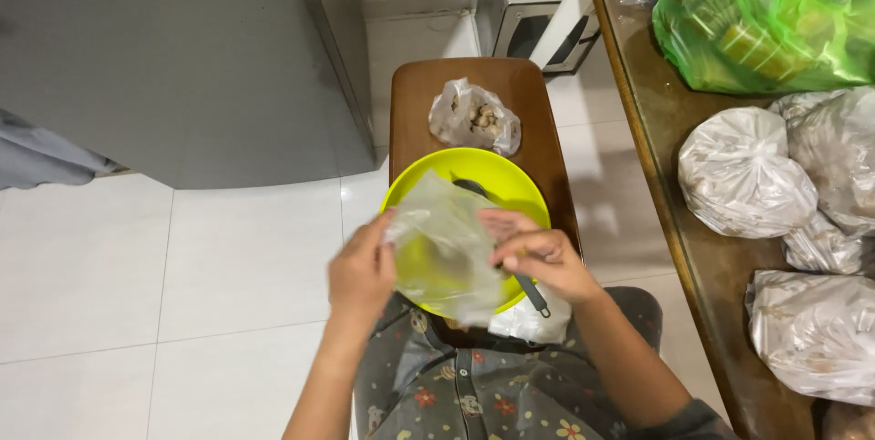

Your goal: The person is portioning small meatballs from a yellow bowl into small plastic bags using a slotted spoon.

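Note:
Both hands hold a clear, empty-looking plastic bag (444, 249) over a yellow bowl (510, 183). My left hand (360, 271) pinches the bag's left edge and my right hand (538, 253) grips its right edge. The bowl rests on a brown wooden stool (415, 98) in front of my knees. A dark-handled utensil (533, 294) lies in the bowl, its handle poking out below my right hand. Behind the bowl on the stool sits a small tied plastic bag of brownish lumps (474, 118).
A wooden table (679, 212) runs along the right, carrying several filled white plastic bags (743, 173) and a green bag (775, 16). A grey cabinet (182, 57) stands at the upper left on the white tiled floor. A white appliance (538, 12) sits beyond the stool.

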